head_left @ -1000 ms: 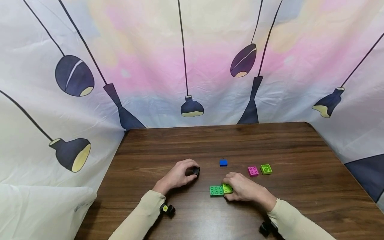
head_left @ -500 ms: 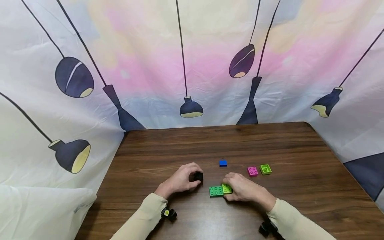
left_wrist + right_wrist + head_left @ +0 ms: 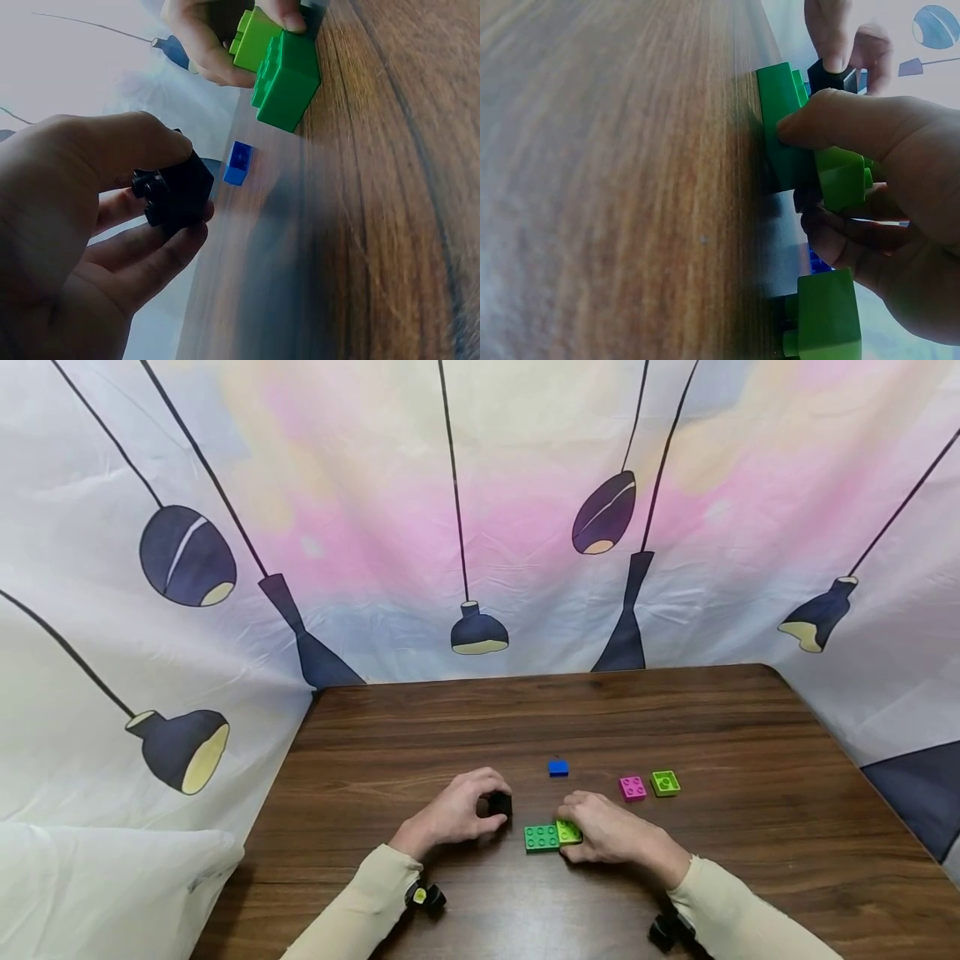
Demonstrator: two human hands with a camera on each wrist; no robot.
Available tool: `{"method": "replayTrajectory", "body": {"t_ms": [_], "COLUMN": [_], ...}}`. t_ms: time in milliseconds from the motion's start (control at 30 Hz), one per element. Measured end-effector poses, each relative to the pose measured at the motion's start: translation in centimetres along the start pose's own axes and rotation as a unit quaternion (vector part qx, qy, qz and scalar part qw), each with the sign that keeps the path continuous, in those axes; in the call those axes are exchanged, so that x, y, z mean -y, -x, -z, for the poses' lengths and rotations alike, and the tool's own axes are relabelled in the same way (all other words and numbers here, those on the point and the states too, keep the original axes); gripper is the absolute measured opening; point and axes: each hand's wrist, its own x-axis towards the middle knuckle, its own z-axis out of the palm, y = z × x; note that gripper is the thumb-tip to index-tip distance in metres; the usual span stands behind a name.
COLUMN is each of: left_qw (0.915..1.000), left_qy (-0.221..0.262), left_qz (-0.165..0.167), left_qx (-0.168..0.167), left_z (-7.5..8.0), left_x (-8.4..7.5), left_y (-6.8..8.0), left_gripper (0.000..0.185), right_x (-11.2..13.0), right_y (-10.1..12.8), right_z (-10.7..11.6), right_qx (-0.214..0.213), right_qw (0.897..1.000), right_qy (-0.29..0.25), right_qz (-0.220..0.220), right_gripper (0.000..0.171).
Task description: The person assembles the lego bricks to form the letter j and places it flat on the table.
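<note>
My left hand pinches a small black brick between thumb and fingers, just above the wooden table. The left wrist view shows that black brick held clear of the wood. A green brick lies flat just right of it, with a lime brick at its right end. My right hand grips the lime brick and steadies the green brick against the table. The black brick hangs close beyond them.
A small blue brick lies behind the hands. To the right lie a pink brick and a second lime brick, hollow side up. A printed curtain surrounds the table on three sides.
My left hand has carried the black brick to the right, closer to the green brick. The right hand and its bricks have stayed in place.
</note>
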Motion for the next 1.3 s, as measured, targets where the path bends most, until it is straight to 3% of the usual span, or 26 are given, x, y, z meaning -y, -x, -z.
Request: {"method": "replayTrajectory", "body": {"t_ms": [300,767,1300], "left_qw": [0.9994,0.9986,0.998], "left_qy": [0.022,0.025,0.033], "left_qz": [-0.02,-0.046,-0.045], "left_qx": [0.018,0.011,0.031], "left_z": [-0.3,-2.0,-2.9], "left_x": [-0.8,-1.7,-2.0], "left_y": [0.1,0.1,-0.1], "left_gripper": [0.032,0.035,0.036], "right_x": [0.0,-0.1,0.0], "right_y": [0.0,0.0,-0.1], "right_z": [-0.1,-0.1,0.2], "right_qx": [0.001,-0.001,0.014], "right_qw": [1.0,1.0,1.0], "right_qy": [-0.002,-0.011,-0.019], "right_qz": [-0.003,-0.002,-0.01], "right_gripper": [0.027,0.025,0.026]}}
